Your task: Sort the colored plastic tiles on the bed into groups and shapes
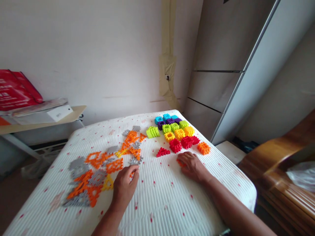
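Observation:
My left hand (124, 183) is closed around a small orange interlocking tile (132, 174), most of it hidden by the fingers. My right hand (192, 165) rests low on the padded white cover, its fingers curled over an orange interlocking piece (181, 163); only its left edge shows. Just beyond that hand stand red cubes (175, 146) and a flat red triangle stack (163, 151). An orange cube (203, 148) sits to its right. Left of my left hand lies a loose spread of orange tiles (114, 165), grey tiles (97, 177) and a yellow triangle (108, 183).
Behind the red cubes are rows of yellow (179, 134), green (174, 127), purple (170, 121) and blue cubes (166, 116). A green stack (153, 132) stands left of them. A side table (78, 112) holds a red bag (18, 90). Wooden furniture (278, 157) flanks the right side.

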Motion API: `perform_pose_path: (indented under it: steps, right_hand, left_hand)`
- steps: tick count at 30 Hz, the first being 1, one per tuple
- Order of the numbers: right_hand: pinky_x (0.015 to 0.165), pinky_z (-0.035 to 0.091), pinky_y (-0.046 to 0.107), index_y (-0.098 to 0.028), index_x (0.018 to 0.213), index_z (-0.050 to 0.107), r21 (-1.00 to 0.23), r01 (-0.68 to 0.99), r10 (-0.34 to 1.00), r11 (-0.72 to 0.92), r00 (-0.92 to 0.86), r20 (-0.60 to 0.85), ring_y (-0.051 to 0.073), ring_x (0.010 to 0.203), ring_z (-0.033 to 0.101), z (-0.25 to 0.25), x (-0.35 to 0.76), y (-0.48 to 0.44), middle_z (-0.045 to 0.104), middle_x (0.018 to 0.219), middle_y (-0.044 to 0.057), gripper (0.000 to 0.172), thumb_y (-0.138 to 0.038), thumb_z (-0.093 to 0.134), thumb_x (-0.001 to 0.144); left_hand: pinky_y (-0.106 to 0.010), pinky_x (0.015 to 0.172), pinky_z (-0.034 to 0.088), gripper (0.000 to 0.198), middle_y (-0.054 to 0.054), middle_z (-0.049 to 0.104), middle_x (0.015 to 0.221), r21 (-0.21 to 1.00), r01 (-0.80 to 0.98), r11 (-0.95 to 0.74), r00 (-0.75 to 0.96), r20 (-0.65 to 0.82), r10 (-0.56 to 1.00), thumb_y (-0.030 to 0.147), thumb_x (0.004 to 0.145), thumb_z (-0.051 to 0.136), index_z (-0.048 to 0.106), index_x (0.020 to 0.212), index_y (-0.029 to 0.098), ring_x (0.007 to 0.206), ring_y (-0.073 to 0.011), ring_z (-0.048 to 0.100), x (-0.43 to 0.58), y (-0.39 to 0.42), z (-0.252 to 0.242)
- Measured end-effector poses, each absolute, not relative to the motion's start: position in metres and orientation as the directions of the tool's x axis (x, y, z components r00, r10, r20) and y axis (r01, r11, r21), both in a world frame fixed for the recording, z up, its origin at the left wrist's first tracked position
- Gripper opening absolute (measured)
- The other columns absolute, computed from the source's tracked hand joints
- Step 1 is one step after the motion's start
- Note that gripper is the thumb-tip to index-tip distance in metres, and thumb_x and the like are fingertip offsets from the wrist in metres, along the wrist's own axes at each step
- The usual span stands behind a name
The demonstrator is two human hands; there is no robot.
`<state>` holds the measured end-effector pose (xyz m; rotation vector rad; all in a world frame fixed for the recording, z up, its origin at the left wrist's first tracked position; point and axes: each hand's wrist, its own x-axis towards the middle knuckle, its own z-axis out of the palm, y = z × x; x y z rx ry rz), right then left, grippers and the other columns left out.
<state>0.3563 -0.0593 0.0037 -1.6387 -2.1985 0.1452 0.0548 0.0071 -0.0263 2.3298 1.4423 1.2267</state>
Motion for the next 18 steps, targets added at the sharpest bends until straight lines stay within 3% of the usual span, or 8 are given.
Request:
perform_pose_path:
  steps: [7,13,18]
  right_hand:
    - [0.089,0.043,0.038,-0.016,0.099,0.06,-0.297,0.929,0.926,0.218,-0.102,0.363,0.022,0.097,0.056,-0.012,0.387,-0.059,0.063,0.103,0.011,0.032,-0.008,0.041,0.074]
    - [0.089,0.044,0.037,-0.015,0.095,0.061,-0.252,0.965,0.932,0.079,0.018,0.362,0.022,0.096,0.056,-0.009,0.382,-0.061,0.064,0.096,0.011,0.03,-0.008,0.04,0.075]
    - [0.089,0.045,0.036,-0.014,0.096,0.062,-0.215,0.975,0.931,0.061,0.022,0.364,0.022,0.098,0.055,-0.013,0.383,-0.059,0.063,0.103,0.012,0.029,-0.01,0.04,0.078]
  left_hand:
    - [-0.028,0.07,0.05,0.018,-0.002,0.069,0.076,0.492,0.674,-0.552,0.218,0.581,0.784,0.032,0.081,0.049,0.063,0.082,0.022,0.072,-0.0168,0.064,0.057,0.006,-0.027]
    - [-0.028,0.07,0.05,0.017,-0.002,0.069,0.077,0.498,0.674,-0.545,0.22,0.57,0.792,0.03,0.082,0.048,0.063,0.081,0.022,0.073,-0.0167,0.065,0.058,0.004,-0.023]
    - [-0.029,0.072,0.05,0.017,-0.002,0.068,0.077,0.499,0.687,-0.528,0.212,0.557,0.803,0.025,0.082,0.047,0.063,0.082,0.021,0.073,-0.0162,0.064,0.059,0.003,-0.02]
